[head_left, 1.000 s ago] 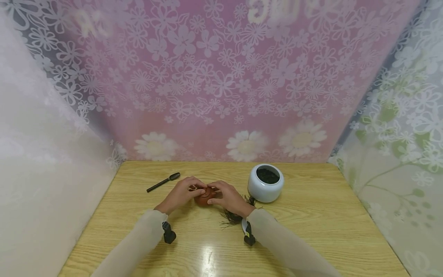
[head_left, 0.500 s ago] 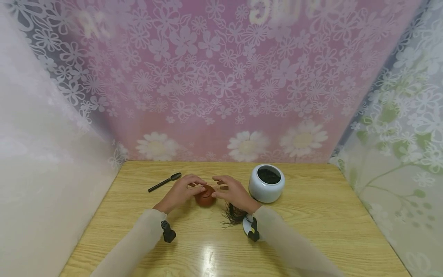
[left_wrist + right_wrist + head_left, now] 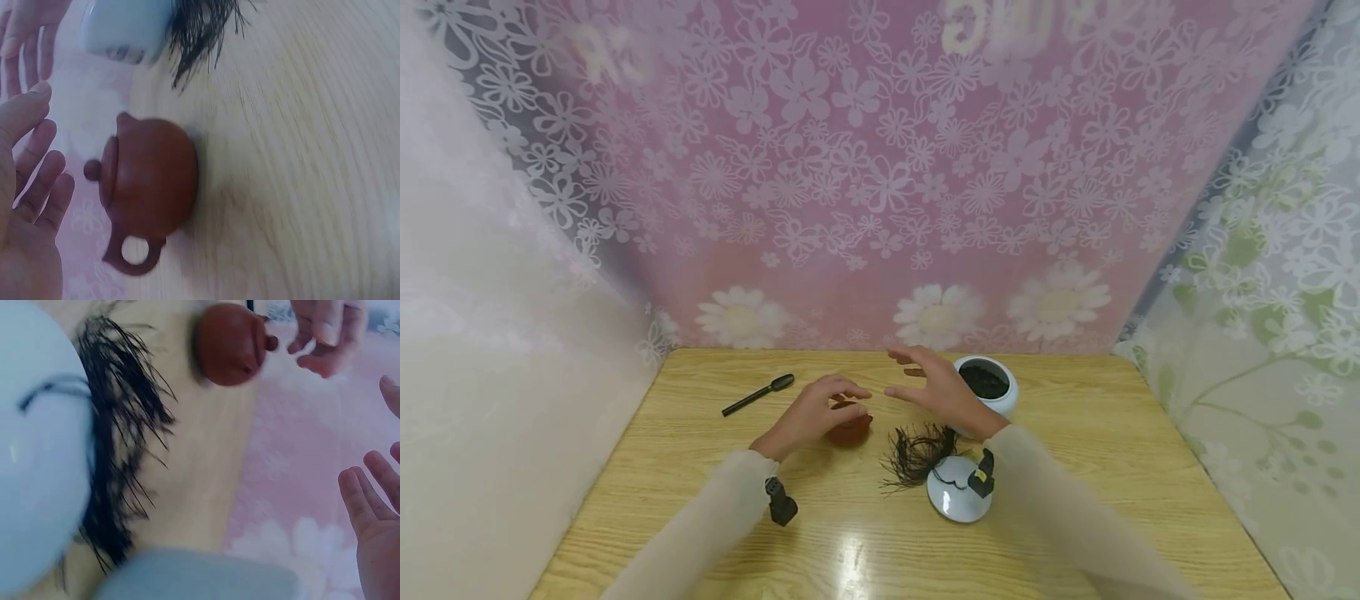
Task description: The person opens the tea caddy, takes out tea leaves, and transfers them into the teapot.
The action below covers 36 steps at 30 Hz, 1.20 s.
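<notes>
A reddish-brown clay teapot (image 3: 153,178) stands on the table with its knobbed lid on, its loop handle and short spout showing in the left wrist view. My left hand (image 3: 812,410) hovers over the teapot with loosely bent fingers, and a gap shows between fingers and lid knob in the left wrist view. Up and to the right, my right hand (image 3: 942,387) is raised with spread fingers, holding nothing. It partly overlaps a white ceramic jar (image 3: 1000,406) filled with dark leaves. Below that hand lies a round white lid (image 3: 951,504) with a dark tassel (image 3: 916,454).
A dark scoop (image 3: 760,394) lies at the back left of the wooden table (image 3: 820,533). Flower-patterned cloth (image 3: 880,208) rises along the back edge, with pale patterned walls at both sides.
My right hand has left the teapot, moving right and up toward the jar. My left hand has shifted slightly right above the teapot. The white lid has come into fuller view.
</notes>
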Each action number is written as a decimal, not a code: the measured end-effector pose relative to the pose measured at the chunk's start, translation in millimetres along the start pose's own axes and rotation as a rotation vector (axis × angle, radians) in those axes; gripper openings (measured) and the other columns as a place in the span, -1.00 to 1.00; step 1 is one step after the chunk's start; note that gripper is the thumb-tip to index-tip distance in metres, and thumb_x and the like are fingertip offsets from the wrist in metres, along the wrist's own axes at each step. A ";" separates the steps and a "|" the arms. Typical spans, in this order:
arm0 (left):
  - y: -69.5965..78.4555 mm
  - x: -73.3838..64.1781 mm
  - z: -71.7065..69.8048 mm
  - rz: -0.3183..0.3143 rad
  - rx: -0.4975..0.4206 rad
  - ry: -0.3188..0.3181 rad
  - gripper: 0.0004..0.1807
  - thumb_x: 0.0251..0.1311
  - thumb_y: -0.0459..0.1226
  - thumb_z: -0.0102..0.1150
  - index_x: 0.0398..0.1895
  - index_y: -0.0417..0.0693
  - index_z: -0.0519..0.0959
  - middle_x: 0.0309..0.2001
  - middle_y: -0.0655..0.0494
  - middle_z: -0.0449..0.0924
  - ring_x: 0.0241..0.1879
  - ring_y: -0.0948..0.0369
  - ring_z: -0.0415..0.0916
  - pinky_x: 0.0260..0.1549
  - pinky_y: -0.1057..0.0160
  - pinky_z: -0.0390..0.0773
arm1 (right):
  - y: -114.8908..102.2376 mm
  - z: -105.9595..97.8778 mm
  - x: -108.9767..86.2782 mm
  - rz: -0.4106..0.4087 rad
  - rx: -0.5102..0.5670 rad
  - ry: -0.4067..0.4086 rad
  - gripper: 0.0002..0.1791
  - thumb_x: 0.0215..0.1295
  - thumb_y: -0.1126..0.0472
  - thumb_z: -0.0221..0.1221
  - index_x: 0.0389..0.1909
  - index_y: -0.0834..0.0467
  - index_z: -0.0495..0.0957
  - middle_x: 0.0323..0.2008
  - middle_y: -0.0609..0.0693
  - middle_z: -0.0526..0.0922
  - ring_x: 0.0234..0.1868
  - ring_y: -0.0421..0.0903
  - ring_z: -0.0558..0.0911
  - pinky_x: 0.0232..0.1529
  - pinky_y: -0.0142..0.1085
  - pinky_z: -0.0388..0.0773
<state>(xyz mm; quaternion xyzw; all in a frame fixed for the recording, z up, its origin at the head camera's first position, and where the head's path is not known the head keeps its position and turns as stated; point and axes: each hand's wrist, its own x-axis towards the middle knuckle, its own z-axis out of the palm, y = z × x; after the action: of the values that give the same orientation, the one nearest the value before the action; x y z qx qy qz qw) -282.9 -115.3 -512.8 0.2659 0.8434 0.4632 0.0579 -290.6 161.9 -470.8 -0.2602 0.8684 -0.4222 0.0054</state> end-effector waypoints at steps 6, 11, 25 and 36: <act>11.5 8.8 12.0 0.011 -0.017 -0.038 -0.72 0.51 0.00 0.38 0.19 0.31 0.77 0.21 0.27 0.67 0.27 0.00 0.61 0.30 -0.06 0.66 | -2.9 -34.4 -4.5 -0.023 -0.019 0.024 -0.20 0.45 0.01 0.46 0.63 -0.05 0.38 0.50 0.07 0.50 0.52 0.17 0.51 0.50 0.05 0.54; 19.3 15.0 21.9 0.021 0.004 -0.074 -0.70 0.53 0.03 0.35 0.23 0.34 0.76 0.20 0.30 0.67 0.29 0.00 0.59 0.25 -0.05 0.67 | -0.6 -58.1 -11.1 -0.010 -0.037 0.050 -0.20 0.46 0.03 0.46 0.63 0.03 0.38 0.53 0.12 0.46 0.53 0.22 0.49 0.49 0.10 0.54; 41.6 26.6 54.3 0.014 -0.010 -0.182 -0.66 0.54 0.04 0.33 0.29 0.34 0.74 0.23 0.28 0.69 0.30 0.12 0.58 0.29 0.02 0.60 | 38.8 -105.0 -40.5 0.107 -0.064 0.107 -0.14 0.47 -0.16 0.42 0.68 -0.10 0.31 0.65 0.11 0.32 0.60 0.31 0.38 0.55 0.28 0.38; 47.4 31.5 80.2 0.133 0.030 -0.244 -0.61 0.52 -0.05 0.37 0.32 0.14 0.74 0.22 0.09 0.71 0.27 0.02 0.60 0.22 0.10 0.65 | 87.0 -123.2 -73.1 0.161 -0.018 0.132 -0.04 0.45 -0.02 0.46 0.75 -0.13 0.18 0.70 0.16 0.20 0.67 0.32 0.24 0.59 0.33 0.29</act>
<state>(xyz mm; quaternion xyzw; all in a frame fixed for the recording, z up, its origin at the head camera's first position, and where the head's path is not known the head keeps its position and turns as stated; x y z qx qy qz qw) -263.4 -18.9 -514.8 0.3762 0.8175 0.4176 0.1254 -294.5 329.5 -470.9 -0.1613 0.8887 -0.4288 -0.0202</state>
